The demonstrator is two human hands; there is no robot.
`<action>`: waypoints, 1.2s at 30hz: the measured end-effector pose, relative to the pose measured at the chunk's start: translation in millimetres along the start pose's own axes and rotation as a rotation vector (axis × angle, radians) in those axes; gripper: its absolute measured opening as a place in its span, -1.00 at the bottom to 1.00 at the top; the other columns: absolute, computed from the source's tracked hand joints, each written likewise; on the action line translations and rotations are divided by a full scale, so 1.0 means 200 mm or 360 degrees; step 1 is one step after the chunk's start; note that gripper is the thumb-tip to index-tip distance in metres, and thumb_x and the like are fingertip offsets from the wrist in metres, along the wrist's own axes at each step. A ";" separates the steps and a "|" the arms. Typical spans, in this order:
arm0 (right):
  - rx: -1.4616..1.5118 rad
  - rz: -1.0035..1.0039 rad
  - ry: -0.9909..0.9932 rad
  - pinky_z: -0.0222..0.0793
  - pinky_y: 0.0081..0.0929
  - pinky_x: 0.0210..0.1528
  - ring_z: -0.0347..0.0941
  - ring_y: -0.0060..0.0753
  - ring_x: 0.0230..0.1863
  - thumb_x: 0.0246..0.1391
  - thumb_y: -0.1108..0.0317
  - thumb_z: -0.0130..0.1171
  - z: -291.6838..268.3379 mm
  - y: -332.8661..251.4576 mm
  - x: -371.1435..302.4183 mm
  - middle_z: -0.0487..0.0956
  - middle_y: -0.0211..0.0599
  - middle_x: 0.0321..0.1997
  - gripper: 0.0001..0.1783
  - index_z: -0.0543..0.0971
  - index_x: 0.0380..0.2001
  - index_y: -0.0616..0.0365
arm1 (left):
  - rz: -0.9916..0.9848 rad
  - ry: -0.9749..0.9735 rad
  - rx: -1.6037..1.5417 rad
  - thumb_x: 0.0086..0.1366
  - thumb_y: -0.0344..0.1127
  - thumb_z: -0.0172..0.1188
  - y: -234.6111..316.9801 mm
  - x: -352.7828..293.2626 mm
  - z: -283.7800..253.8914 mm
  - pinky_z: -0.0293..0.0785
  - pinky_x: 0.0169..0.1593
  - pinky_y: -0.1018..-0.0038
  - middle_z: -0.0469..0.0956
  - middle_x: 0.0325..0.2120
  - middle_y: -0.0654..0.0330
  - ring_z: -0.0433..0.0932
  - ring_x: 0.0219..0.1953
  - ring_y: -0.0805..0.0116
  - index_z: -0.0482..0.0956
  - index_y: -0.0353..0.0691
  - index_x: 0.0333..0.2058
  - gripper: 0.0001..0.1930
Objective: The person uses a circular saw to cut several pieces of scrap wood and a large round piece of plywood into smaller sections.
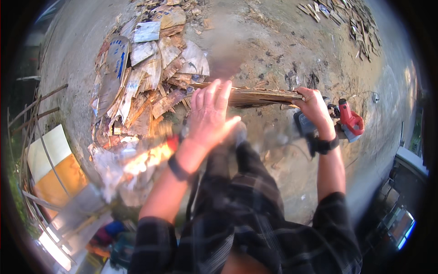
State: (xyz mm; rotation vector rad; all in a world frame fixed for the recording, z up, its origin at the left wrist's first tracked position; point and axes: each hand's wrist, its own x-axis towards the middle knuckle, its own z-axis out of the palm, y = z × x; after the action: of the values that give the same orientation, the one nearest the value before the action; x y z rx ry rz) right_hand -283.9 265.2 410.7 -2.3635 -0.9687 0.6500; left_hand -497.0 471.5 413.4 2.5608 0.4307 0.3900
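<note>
A piece of split, layered plywood (264, 97) is held edge-on in front of me. My right hand (314, 107) is closed round its right end, the fingers folded over the edge. At its left end is my left hand (207, 109), fingers stretched out and thumb apart; whether the palm presses on the wood is hard to tell. Both wrists wear dark bands. To the left of my left hand lies a big heap of broken plywood pieces (153, 68), some with blue markings. A red and black power tool (350, 119) rests on the ground right of my right hand.
Split wood strips (360, 36) are scattered at the far right. Thin poles (39, 107) and a white and orange panel (54, 160) stand at the left. Small debris (269, 57) covers the concrete ground ahead. A bright blurred patch (148, 157) lies near my left forearm.
</note>
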 end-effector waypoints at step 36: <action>0.3795 0.0940 0.0345 0.48 -0.03 -0.24 0.45 -0.25 -0.18 0.01 -0.08 0.05 0.70 -0.09 -0.82 0.43 -0.16 -0.12 -0.33 0.23 0.06 0.16 | 0.0685 -0.0587 -0.0205 -0.28 -0.51 0.06 0.11 -0.30 0.21 0.39 -0.46 0.38 0.51 -0.53 0.17 0.46 -0.51 0.19 0.51 -0.21 -0.48 -0.75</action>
State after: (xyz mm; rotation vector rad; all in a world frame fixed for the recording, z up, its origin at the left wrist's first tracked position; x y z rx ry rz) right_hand -479.8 192.8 354.5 -0.3360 0.6672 0.8179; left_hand -531.0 413.8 378.3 2.5106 -0.2749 0.0805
